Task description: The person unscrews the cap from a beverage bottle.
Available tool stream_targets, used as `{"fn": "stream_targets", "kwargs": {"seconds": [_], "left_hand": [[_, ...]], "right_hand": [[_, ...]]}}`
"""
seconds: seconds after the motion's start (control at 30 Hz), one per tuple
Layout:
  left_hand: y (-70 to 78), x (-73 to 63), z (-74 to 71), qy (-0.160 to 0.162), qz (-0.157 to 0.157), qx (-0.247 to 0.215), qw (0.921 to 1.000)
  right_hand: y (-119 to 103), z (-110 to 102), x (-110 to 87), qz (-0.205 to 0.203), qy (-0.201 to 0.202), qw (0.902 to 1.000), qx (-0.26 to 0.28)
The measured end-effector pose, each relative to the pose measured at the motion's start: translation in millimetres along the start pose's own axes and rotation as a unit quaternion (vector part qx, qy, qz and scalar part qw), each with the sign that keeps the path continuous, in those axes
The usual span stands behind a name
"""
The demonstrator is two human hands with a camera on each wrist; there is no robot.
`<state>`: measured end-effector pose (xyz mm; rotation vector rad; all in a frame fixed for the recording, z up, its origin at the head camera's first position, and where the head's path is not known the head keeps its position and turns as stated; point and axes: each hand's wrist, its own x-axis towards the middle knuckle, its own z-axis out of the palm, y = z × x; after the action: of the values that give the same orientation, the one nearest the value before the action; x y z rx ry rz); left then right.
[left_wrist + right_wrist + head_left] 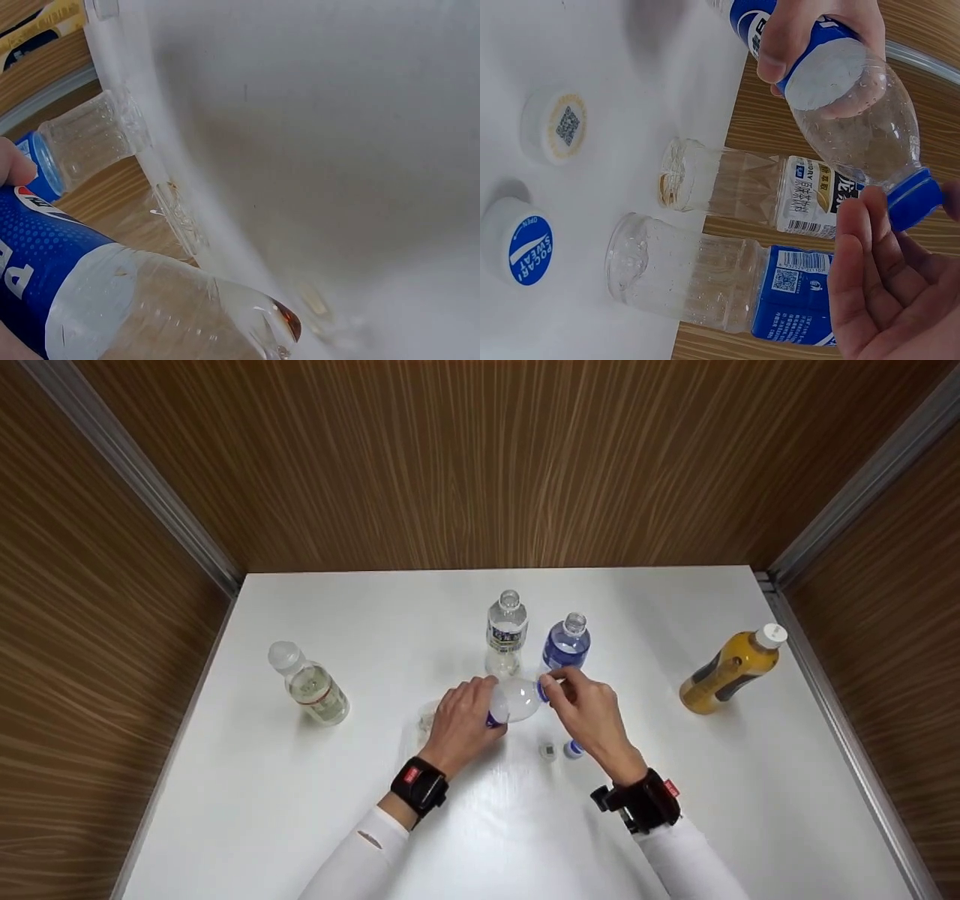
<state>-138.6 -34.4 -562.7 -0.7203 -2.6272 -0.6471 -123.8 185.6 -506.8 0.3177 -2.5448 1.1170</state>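
Note:
My left hand (pixel 461 724) grips a clear plastic bottle (pixel 520 701) round its blue label, holding it sideways with its neck to the right. On that neck is a blue cap (pixel 915 199), which my right hand (pixel 592 716) pinches between thumb and fingertips. A small amber remnant shows in the bottle's base in the left wrist view. Just behind the hands stand two uncapped, empty-looking bottles, one with a white and dark label (pixel 810 196) and one with a blue label (pixel 791 296). A white cap (pixel 553 126) and a Pocari Sweat cap (pixel 519 241) lie on the table.
A capped bottle of pale liquid (pixel 319 690) stands on the white table (pixel 225 810) at the left. An orange drink bottle (pixel 724 675) with a white cap stands at the right. Wood-grain panels (pixel 480 465) enclose the back and both sides.

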Motion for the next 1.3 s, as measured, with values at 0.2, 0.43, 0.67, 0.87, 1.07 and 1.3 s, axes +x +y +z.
{"fn": "stream_targets", "kwargs": {"seconds": [0.2, 0.43, 0.67, 0.87, 1.07, 1.3], "left_hand": [[1.5, 0.1, 1.2, 0.004, 0.0, 0.003, 1.0], [4.2, 2.9, -3.0, -0.03, -0.008, -0.027, 0.9991], [4.9, 7.6, -9.3, -0.061, -0.008, -0.076, 0.9953], [2.7, 8.2, -12.0, -0.104, -0.018, -0.108, 0.9885], [0.0, 9.7, -14.4, -0.139, -0.034, -0.153, 0.9779], [-0.6, 9.1, -11.5, -0.122, -0.02, -0.139, 0.9826]], "right_hand": [[2, 1, -0.7, -0.012, 0.002, 0.9999, 0.011], [4, 0, -1.4, -0.041, -0.011, 0.9979, 0.049], [5, -3, -0.3, -0.064, -0.024, 0.995, 0.072], [8, -4, -1.8, -0.066, -0.04, 0.9942, 0.075], [12, -6, -2.2, -0.114, -0.054, 0.9898, 0.067], [16, -7, -1.1, -0.162, -0.05, 0.984, 0.055]]}}
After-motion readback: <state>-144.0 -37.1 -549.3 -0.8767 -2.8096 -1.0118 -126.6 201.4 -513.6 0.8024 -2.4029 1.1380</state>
